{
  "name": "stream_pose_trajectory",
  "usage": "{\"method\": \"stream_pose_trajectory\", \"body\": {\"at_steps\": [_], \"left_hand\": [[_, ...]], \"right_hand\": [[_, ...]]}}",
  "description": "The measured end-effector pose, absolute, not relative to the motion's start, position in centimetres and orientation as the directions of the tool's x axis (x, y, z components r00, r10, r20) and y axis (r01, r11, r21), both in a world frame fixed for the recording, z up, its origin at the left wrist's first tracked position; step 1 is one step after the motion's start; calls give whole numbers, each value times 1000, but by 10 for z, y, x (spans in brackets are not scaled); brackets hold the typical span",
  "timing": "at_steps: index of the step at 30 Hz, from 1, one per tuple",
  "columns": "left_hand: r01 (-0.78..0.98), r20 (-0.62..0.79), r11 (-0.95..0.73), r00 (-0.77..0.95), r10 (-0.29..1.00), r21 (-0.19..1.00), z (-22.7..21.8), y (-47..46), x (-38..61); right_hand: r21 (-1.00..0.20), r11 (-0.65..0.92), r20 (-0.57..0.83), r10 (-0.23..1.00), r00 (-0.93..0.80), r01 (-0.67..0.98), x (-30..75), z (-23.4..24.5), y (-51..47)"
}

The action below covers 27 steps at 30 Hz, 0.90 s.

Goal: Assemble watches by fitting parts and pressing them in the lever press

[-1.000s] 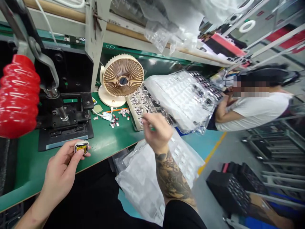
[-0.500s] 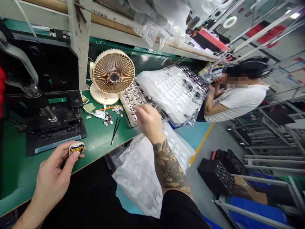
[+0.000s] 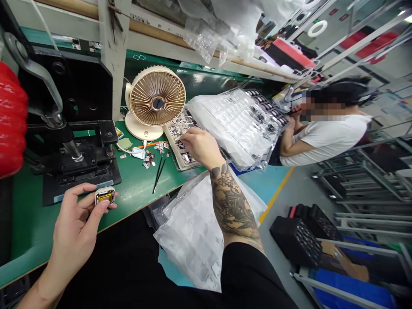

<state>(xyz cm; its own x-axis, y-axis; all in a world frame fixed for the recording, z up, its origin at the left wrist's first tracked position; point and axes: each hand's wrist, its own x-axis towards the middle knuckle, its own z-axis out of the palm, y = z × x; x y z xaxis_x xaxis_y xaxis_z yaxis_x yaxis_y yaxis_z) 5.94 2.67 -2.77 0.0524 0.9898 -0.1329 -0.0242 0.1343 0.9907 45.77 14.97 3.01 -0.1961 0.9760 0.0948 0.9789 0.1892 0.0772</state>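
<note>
My left hand [image 3: 79,214] grips a watch case [image 3: 104,195] between thumb and fingers, at the near edge of the green bench. The case has a pale rim, and its open side shows a yellow part inside. Over a compartment tray [image 3: 177,161] of small parts, my right hand [image 3: 201,146] is closed with thumb and forefinger together. Whatever is in that pinch is too small to make out. Black tweezers [image 3: 159,175] lie on the bench left of the tray, beside loose small parts [image 3: 149,162].
A black press [image 3: 75,154] with a red handle grip [image 3: 11,120] stands at left. Behind the tweezers is a cream fan [image 3: 157,103]. Plastic-wrapped trays [image 3: 231,124] lie right of the parts tray. Plastic sheeting [image 3: 193,236] hangs below the bench. A co-worker [image 3: 322,137] sits at right.
My right hand has lowered a little towards the parts tray, its fingertips moving left. The watch case stays in my left hand, and the view has shifted slightly, showing more of the red grip.
</note>
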Motion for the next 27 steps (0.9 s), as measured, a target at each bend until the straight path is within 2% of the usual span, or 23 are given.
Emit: {"method": "stream_pose_trajectory", "body": {"at_steps": [4,7,10,13,16,19,21,24,27], "left_hand": [[11,-92,91,27,995,996,-26,27,58],[69,-35,31,52,998,997,-29,28,53],[180,27,-41,83,996,983,-33,29,49],[280,105,-144,152,983,949,-30,31,51],[292,166,-230,227,960,928,-23,34,55],[296,199,-269,244,949,917,-18,38,58],[308,216,-287,245,945,907,-16,39,58],[312,231,-300,238,943,902,-15,39,57],[281,233,-296,239,943,913,-14,39,57]], "right_hand": [[-112,143,237,965,-114,983,469,29,144],[-176,137,303,950,-79,975,474,25,143],[-263,203,422,903,-77,943,464,20,139],[-478,302,569,822,28,825,426,12,124],[-655,471,606,795,39,591,364,8,101],[-696,634,626,766,-149,337,305,9,83],[-695,684,636,728,-255,222,279,10,78],[-682,709,633,694,-342,177,264,6,79],[-680,710,628,694,-354,186,267,1,81]]}}
